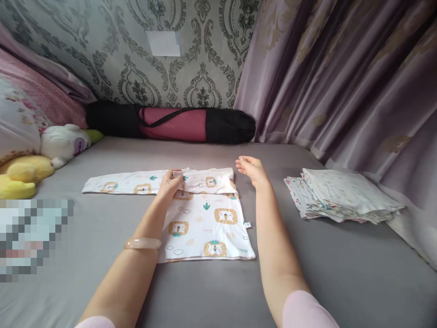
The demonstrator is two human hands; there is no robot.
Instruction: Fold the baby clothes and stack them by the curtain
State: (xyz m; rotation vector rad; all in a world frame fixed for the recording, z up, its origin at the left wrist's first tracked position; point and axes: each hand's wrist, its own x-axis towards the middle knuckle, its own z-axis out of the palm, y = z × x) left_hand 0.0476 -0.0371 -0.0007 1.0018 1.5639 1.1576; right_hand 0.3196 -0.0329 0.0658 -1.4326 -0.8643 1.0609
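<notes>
A white long-sleeved child's shirt (194, 218) printed with lion faces and green leaves lies flat on the grey sheet in front of me. Its right sleeve is folded across the top, and the other sleeve stretches out to the left. My left hand (170, 183) is at the upper part of the shirt, its fingers closed on the cloth near the neckline; its forearm covers part of the shirt's left side. Just off the shirt's upper right corner, my right hand (251, 171) is raised over the sheet, fingers loosely extended and holding nothing.
A stack of folded clothes (348, 193) lies on the right, by the purple curtain (341, 82). A black and pink rolled bag (174, 124) rests along the wall. Plush toys, one white (63, 143) and one yellow (25, 175), sit at the left; a blurred patch lies below them.
</notes>
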